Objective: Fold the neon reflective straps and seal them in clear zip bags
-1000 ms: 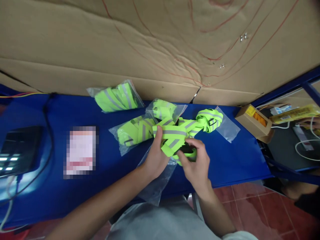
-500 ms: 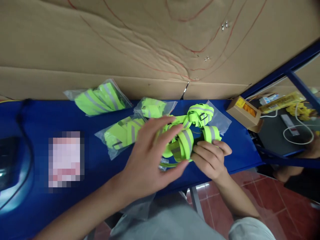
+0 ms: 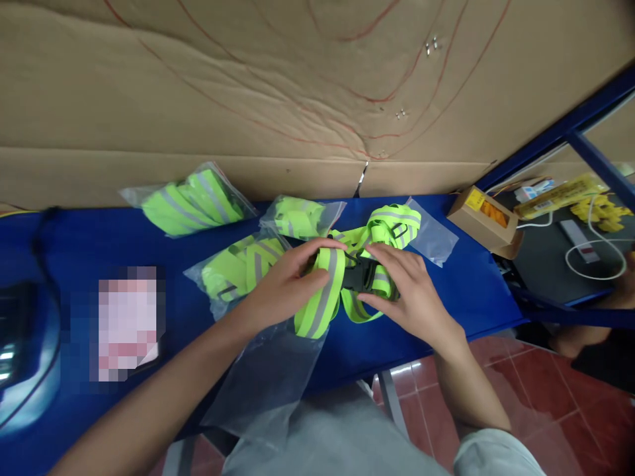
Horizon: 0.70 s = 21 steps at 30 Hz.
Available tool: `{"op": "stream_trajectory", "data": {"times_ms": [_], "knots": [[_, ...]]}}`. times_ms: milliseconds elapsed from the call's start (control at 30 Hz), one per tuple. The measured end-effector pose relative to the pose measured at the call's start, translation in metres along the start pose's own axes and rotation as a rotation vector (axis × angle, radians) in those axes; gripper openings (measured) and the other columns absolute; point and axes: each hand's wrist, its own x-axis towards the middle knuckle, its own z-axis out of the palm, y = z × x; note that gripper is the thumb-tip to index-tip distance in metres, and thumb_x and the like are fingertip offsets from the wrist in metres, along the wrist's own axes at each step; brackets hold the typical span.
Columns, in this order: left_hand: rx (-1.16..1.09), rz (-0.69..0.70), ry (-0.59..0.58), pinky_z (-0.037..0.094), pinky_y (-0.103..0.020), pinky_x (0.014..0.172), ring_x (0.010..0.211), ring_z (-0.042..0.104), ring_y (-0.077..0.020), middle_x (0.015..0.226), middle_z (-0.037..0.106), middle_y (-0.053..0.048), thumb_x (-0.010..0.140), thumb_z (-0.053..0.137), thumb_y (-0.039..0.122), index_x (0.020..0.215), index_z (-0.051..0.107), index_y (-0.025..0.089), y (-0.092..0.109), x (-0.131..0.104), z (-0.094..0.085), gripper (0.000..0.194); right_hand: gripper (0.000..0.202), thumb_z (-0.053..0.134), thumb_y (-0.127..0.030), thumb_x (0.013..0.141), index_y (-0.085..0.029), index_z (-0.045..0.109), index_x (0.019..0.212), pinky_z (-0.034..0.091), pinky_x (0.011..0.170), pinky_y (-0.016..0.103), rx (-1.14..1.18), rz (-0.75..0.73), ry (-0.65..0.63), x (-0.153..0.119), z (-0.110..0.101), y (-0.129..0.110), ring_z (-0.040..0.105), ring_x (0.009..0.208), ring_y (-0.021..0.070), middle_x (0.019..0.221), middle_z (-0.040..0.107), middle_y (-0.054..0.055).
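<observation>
My left hand [image 3: 285, 281] grips a neon-yellow reflective strap [image 3: 320, 297], its thumb lying across the grey stripe. Between my hands is a black plastic buckle [image 3: 360, 272] joined to that strap. My right hand [image 3: 414, 297] has its fingertips on the buckle's upper right and its thumb below, pinching it. Behind the hands lies a rolled reflective strap [image 3: 394, 225] with a small black slider on it. A clear plastic bag [image 3: 268, 373] hangs at the table's front edge, below my left hand.
Bagged reflective straps [image 3: 191, 201] lie on the blue table [image 3: 471, 284], against a cardboard wall [image 3: 238, 79]. An open cardboard box [image 3: 481, 221] stands at the back right, next to a blue metal frame [image 3: 602, 162]. Another person's arm shows at the far right.
My left hand, spread over the coiled strap before, has closed on the strap. My right hand has moved left and turned onto the buckle, which has come into view.
</observation>
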Motion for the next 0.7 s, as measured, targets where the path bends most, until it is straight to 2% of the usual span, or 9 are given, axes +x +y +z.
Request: {"op": "stream_trajectory", "data": {"times_ms": [67,133,167,267,333,367,433,533,700], "knots": [[0.008,-0.041,-0.034,0.043,-0.027,0.067,0.082,0.059,-0.0199,0.102,0.07,-0.001,0.073,0.054,0.02,0.118,0.072,0.025,-0.001,0.001,-0.001,0.049,0.068,0.068,-0.046,0.095,-0.028,0.038,0.153,0.043,0.108,0.048,0.069,0.003,-0.018,0.003,0.001,0.001,0.055,0.136,0.0314,0.147,0.059,0.012],[0.022,-0.059,-0.056,0.048,-0.03,0.073,0.09,0.063,-0.0224,0.11,0.07,-0.003,0.076,0.052,0.021,0.129,0.065,0.026,-0.002,0.0,-0.001,0.055,0.058,0.068,-0.035,0.095,-0.027,0.044,0.147,0.045,0.105,0.048,0.103,0.017,0.01,0.007,0.005,0.002,0.059,0.129,0.0309,0.138,0.063,0.011],[0.076,-0.023,-0.026,0.05,-0.033,0.079,0.098,0.064,-0.024,0.117,0.069,-0.005,0.079,0.051,0.021,0.136,0.06,0.026,-0.001,-0.001,0.001,0.058,0.056,0.067,-0.031,0.094,-0.026,0.045,0.145,0.045,0.104,0.048,0.103,0.027,0.018,0.008,0.006,0.003,0.059,0.127,0.0315,0.136,0.064,0.011],[0.494,0.299,0.159,0.046,-0.046,0.106,0.13,0.054,-0.0309,0.144,0.054,-0.013,0.085,0.057,0.022,0.145,0.05,0.024,0.003,-0.007,0.007,0.06,0.058,0.066,-0.024,0.091,-0.023,0.045,0.145,0.044,0.102,0.049,0.02,0.051,0.039,0.014,0.01,0.001,0.057,0.126,0.0344,0.135,0.062,0.014],[0.821,0.517,0.222,0.035,-0.055,0.116,0.14,0.046,-0.0357,0.151,0.047,-0.017,0.087,0.064,0.027,0.135,0.058,0.021,0.007,-0.01,0.012,0.048,0.06,0.066,-0.023,0.089,-0.022,0.044,0.145,0.042,0.102,0.048,-0.02,0.035,0.066,0.016,0.011,-0.002,0.055,0.126,0.0347,0.135,0.061,0.014],[0.937,0.575,0.209,0.032,-0.058,0.117,0.14,0.046,-0.0372,0.151,0.047,-0.018,0.088,0.066,0.029,0.128,0.062,0.02,0.009,-0.01,0.015,0.041,0.06,0.066,-0.023,0.089,-0.021,0.043,0.145,0.042,0.102,0.048,-0.024,0.018,0.083,0.017,0.01,-0.003,0.055,0.126,0.0343,0.134,0.061,0.014],[1.055,0.611,0.17,0.033,-0.058,0.116,0.134,0.052,-0.0367,0.144,0.054,-0.019,0.089,0.07,0.031,0.117,0.065,0.019,0.011,-0.009,0.017,0.032,0.059,0.066,-0.025,0.09,-0.021,0.043,0.145,0.042,0.102,0.047,-0.034,-0.016,0.113,0.018,0.009,-0.006,0.055,0.125,0.0335,0.134,0.06,0.014],[1.094,0.599,0.141,0.037,-0.056,0.114,0.13,0.055,-0.0357,0.139,0.059,-0.018,0.087,0.074,0.028,0.112,0.066,0.018,0.011,-0.005,0.017,0.028,0.057,0.064,-0.023,0.091,-0.021,0.044,0.144,0.041,0.101,0.046,-0.061,-0.049,0.129,0.018,0.007,-0.008,0.055,0.123,0.0327,0.133,0.061,0.015],[1.171,0.583,0.008,0.021,-0.064,0.122,0.135,0.055,-0.0397,0.13,0.066,-0.019,0.089,0.065,0.016,0.109,0.067,0.017,0.004,0.002,0.018,0.02,0.058,0.06,-0.011,0.084,-0.021,0.048,0.14,0.039,0.101,0.045,-0.096,-0.046,0.089,0.019,0.012,-0.005,0.057,0.121,0.031,0.13,0.063,0.012]]}}
